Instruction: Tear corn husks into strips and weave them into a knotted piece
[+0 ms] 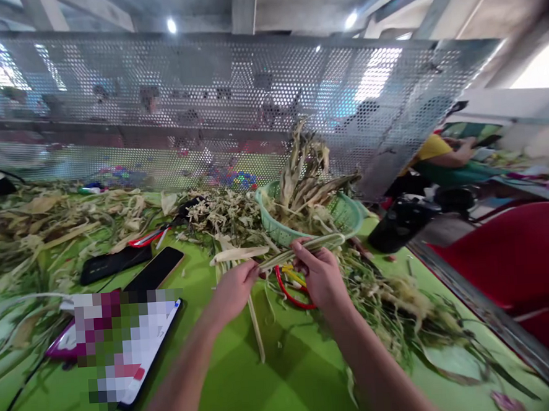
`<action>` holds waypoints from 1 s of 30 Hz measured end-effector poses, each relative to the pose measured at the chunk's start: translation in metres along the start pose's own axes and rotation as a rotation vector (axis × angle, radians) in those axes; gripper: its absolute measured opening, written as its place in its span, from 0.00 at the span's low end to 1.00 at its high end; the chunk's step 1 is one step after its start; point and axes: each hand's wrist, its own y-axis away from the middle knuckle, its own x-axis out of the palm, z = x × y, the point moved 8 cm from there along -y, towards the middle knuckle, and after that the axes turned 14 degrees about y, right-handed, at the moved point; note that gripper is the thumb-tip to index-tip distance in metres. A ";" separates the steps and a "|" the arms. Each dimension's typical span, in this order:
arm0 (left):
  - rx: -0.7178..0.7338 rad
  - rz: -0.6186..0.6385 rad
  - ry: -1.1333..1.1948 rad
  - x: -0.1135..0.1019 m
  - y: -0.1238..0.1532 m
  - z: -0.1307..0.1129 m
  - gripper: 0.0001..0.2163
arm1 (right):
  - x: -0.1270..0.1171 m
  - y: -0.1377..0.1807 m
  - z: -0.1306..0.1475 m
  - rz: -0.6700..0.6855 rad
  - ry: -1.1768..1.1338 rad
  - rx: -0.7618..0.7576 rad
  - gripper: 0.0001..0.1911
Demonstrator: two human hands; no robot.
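Pale green: pinching a husk strip [278, 258] with left hand [233, 290] and right hand [324, 277], apparently by fingertips, though blurred, above the counter [249, 396]; slanted near-left to far-right, near side of the basket [274, 226].

Fibrous husk strip [281, 258], smooth plastic basket [274, 228]

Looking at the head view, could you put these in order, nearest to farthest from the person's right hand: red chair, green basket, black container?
From the right hand:
1. Green basket, just beyond it
2. Black container, farther off to the right
3. Red chair, at far right
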 end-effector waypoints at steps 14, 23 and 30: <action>0.161 -0.023 0.246 0.022 0.008 -0.030 0.17 | 0.034 0.015 0.003 0.270 0.275 -0.039 0.16; 0.145 -0.053 -0.143 0.019 0.008 -0.021 0.17 | 0.028 0.012 0.000 0.243 0.241 -0.010 0.17; 0.192 -0.015 -0.120 0.021 0.007 -0.024 0.14 | 0.036 0.012 -0.006 0.303 0.220 0.004 0.17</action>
